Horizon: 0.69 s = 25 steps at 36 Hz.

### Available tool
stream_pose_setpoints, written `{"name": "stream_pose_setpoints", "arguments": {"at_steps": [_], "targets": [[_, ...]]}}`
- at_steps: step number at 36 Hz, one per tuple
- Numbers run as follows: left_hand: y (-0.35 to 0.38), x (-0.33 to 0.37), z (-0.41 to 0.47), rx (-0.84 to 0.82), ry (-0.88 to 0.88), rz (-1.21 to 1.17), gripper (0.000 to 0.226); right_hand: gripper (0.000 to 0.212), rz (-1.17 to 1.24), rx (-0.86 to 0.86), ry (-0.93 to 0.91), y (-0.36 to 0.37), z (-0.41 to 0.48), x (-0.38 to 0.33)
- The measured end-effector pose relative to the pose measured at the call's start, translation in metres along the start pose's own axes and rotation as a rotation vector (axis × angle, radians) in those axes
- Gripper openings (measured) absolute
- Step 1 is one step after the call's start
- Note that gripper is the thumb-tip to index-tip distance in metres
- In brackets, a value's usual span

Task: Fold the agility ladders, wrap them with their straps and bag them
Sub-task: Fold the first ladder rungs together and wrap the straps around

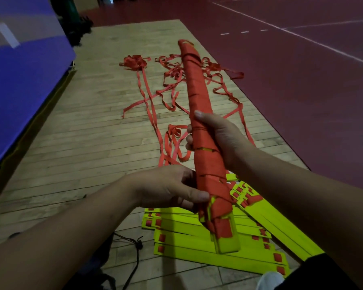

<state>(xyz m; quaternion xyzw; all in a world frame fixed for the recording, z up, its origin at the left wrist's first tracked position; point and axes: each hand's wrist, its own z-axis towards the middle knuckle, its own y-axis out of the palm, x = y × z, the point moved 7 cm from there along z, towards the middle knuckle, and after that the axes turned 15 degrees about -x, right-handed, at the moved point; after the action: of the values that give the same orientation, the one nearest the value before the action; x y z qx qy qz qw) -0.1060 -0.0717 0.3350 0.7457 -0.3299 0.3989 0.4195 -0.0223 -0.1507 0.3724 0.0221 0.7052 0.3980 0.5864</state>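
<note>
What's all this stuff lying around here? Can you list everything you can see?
wrapped ladder bundle: one, red strap over yellow-green rungs, held up in both hands
loose rungs: a pile, yellow-green with red tabs, on the floor below the bundle
loose straps: a tangle, red, spread on the wooden floor
black cord: one, on the floor near the pile
blue panel: one, at left
red court floor: at right
left hand: grip on the bundle's lower part
right hand: grip around its middle

Wooden floor [82,143] carries loose red straps [155,97] and yellow rungs [208,254].
</note>
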Motion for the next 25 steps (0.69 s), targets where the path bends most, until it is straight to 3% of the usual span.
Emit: {"name": "stream_pose_setpoints", "arguments": {"at_steps": [6, 10, 16, 22, 25], "targets": [[-0.019, -0.008, -0.003, 0.159, -0.019, 0.05, 0.051, 0.029, -0.242, 0.178, -0.097, -0.021, -0.004, -0.013], [-0.025, -0.003, -0.006, 0.271, 0.035, 0.221, 0.034, 0.032, -0.371, 0.346, -0.085, -0.041, -0.003, -0.011], [-0.038, 0.008, -0.019, 0.351, 0.139, 0.214, 0.03, 0.046, -0.062, 0.173, -0.038, -0.026, 0.006, -0.001], [-0.066, 0.008, -0.044, 0.505, 0.209, 0.181, 0.041, 0.071, -0.112, 0.149, 0.325, -0.002, -0.007, 0.061], [-0.075, -0.003, -0.05, 0.587, 0.179, 0.183, 0.03, 0.069, -0.093, 0.181, 0.342, 0.014, 0.0, 0.088]]}}
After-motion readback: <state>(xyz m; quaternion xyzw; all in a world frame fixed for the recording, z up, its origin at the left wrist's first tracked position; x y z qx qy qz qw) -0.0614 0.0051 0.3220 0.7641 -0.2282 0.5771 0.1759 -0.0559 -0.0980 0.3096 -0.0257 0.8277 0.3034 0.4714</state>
